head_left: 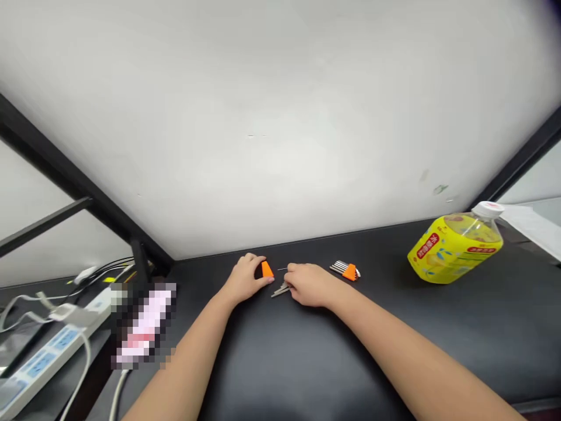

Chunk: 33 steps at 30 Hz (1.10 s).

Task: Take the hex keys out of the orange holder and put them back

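Note:
My left hand (244,278) is closed around a small orange holder (267,269) on the black tabletop (280,356), close to the white wall. My right hand (307,283) rests just to its right, fingers curled over several loose metal hex keys (280,289) lying on the table. A second orange holder with a full row of hex keys (346,270) lies a short way to the right of my right hand, untouched.
A large yellow bottle with a white cap (458,248) lies on its side at the right. A white power strip (48,354) with cables sits at the far left, beside a blurred pink object (144,324). Black frame bars run along both sides.

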Motion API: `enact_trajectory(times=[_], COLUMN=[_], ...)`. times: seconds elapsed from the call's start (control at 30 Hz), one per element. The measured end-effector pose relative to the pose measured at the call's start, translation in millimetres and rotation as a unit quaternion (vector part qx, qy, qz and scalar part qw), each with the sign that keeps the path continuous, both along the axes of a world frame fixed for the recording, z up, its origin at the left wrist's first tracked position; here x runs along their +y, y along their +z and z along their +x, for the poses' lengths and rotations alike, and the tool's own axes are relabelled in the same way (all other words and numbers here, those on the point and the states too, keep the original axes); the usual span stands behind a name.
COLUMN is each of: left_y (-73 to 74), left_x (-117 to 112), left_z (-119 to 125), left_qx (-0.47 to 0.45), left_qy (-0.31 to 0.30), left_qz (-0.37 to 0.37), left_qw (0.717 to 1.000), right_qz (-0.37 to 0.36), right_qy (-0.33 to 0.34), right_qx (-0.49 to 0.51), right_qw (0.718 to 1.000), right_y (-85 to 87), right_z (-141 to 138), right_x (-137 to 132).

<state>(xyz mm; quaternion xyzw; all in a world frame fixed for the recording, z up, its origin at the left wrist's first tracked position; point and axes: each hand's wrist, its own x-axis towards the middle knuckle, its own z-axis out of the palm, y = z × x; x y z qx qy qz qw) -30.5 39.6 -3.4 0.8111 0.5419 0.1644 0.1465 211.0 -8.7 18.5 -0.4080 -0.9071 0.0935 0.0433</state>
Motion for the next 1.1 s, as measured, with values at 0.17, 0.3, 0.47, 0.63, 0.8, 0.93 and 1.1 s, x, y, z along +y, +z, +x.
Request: enact_trajectory(times=[0.17, 0.3, 0.47, 0.63, 0.8, 0.93, 1.1], left_y=[-5.9, -7.7, -8.6, -8.1, -4.0, -2.0, -2.6], left_x=[-4, -5, -3, -3, -15, -24, -21], left_z=[-6, -9, -10, -5, -2, -2, -5], left_qx=[-0.074, -0.268, -0.422, -0.397, -0.370, -0.371, -0.388], left_qy=[0.003, 0.055, 0.016, 0.011, -0.011, -0.014, -0.012], left_qz=[-0.008, -0.082, -0.124, -0.108, -0.116, -0.115, -0.112], left_qw=[0.997, 0.958, 0.898, 0.912, 0.921, 0.921, 0.915], right_qz=[0.010, -0.037, -0.064, -0.074, -0.086, -0.082, -0.094], right_qy=[-0.009, -0.012, -0.066, -0.073, -0.041, -0.041, -0.049], right_qx=[0.006, 0.122, 0.343, 0.404, 0.393, 0.402, 0.412], right_qw=[1.000, 0.992, 0.935, 0.909, 0.914, 0.911, 0.905], right_y=[-9.5, -14.6, -27.2, -40.1, -38.4, -34.3, -32.5], right_z=[0, 6, 13, 14, 11, 10, 12], right_x=[3, 9, 31, 43, 37, 33, 35])
